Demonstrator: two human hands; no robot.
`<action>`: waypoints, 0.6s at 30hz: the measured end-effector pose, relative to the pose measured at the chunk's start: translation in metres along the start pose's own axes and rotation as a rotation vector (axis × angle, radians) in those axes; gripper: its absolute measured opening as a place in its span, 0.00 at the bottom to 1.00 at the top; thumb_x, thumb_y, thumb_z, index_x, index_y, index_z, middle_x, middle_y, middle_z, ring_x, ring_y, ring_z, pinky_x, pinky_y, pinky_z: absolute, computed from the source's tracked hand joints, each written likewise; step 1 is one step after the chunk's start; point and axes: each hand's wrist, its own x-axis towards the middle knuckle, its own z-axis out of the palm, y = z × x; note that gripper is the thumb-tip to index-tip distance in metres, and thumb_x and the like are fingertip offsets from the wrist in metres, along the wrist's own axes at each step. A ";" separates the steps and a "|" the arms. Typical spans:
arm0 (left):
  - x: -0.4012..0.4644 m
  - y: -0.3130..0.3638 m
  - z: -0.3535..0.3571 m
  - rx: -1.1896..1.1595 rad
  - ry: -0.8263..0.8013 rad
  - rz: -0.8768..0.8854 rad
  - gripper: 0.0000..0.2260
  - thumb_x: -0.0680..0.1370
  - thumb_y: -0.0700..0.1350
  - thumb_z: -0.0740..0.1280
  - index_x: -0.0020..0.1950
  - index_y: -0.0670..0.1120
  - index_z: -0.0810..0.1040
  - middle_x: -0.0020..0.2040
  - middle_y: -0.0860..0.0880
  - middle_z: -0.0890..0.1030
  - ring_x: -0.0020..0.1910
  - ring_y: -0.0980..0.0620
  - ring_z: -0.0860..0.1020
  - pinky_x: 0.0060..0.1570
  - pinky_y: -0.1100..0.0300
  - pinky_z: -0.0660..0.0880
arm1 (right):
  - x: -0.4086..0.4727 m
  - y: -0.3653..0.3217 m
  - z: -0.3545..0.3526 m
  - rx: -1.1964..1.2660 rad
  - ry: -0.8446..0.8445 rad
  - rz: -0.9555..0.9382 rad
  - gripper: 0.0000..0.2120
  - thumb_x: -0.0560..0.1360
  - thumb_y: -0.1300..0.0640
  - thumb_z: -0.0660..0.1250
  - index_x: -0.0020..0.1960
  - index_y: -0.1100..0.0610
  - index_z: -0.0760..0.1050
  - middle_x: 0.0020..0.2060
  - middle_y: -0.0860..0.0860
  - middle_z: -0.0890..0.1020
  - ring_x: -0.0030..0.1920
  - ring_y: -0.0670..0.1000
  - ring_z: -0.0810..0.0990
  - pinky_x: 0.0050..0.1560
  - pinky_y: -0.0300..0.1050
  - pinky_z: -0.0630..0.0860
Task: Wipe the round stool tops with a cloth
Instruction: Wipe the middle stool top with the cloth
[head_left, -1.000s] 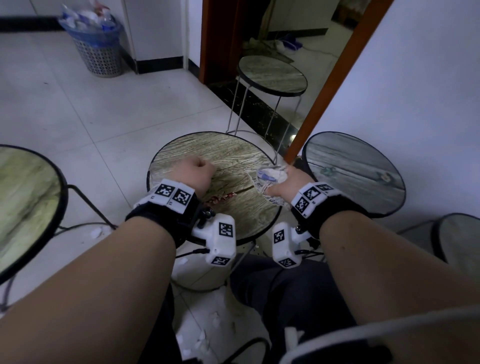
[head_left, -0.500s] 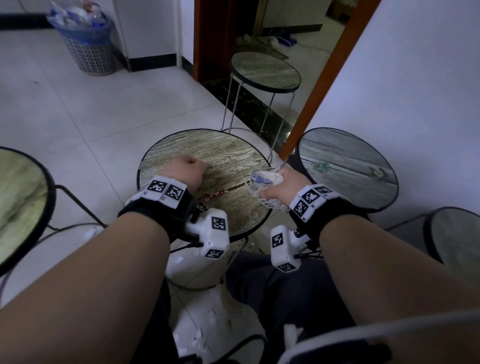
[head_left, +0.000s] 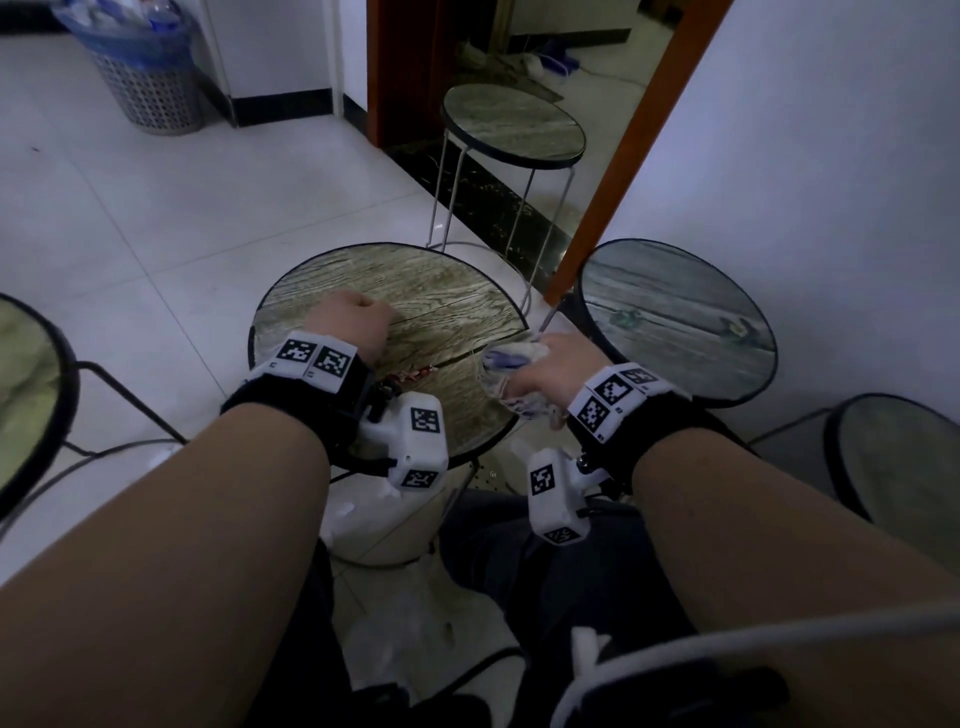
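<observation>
A round stool with a wood-grain top (head_left: 431, 296) stands right in front of me. My left hand (head_left: 353, 325) rests on its left half as a closed fist with nothing visible in it. My right hand (head_left: 553, 371) is at the top's right edge, closed on a crumpled white and blue cloth (head_left: 511, 364) that presses on the surface. A small red and white scrap (head_left: 413, 375) lies on the top between my hands. Both wrists carry black bands with white marker blocks.
A grey-topped stool (head_left: 675, 317) stands close on the right by the white wall, another (head_left: 904, 467) at far right, one (head_left: 26, 384) at far left. A taller stool (head_left: 511, 127) stands behind by the doorway. A waste basket (head_left: 145, 78) sits far left. White paper scraps litter the floor.
The view has shifted slightly. My right hand with the cloth has slid a little toward the stool's right edge. My left fist has stayed in place on the top.
</observation>
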 end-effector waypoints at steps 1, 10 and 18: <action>0.000 0.001 -0.001 0.014 -0.005 0.005 0.08 0.79 0.49 0.61 0.46 0.47 0.77 0.41 0.46 0.76 0.40 0.46 0.72 0.40 0.58 0.67 | 0.000 -0.001 -0.001 -0.022 -0.008 -0.003 0.12 0.65 0.54 0.71 0.34 0.54 0.67 0.34 0.53 0.74 0.34 0.54 0.74 0.33 0.42 0.68; 0.011 -0.007 -0.002 0.045 -0.029 -0.011 0.13 0.77 0.49 0.59 0.52 0.44 0.79 0.52 0.42 0.80 0.48 0.43 0.76 0.48 0.56 0.69 | 0.017 0.005 -0.014 -0.115 0.087 0.039 0.20 0.68 0.44 0.72 0.52 0.57 0.75 0.44 0.52 0.79 0.44 0.54 0.79 0.43 0.45 0.76; 0.028 0.001 0.000 -0.046 -0.010 -0.025 0.13 0.77 0.50 0.62 0.51 0.42 0.79 0.48 0.41 0.81 0.43 0.43 0.77 0.36 0.59 0.68 | 0.048 -0.018 -0.023 -0.276 0.142 0.019 0.15 0.69 0.51 0.70 0.52 0.55 0.75 0.46 0.53 0.79 0.43 0.55 0.77 0.41 0.42 0.72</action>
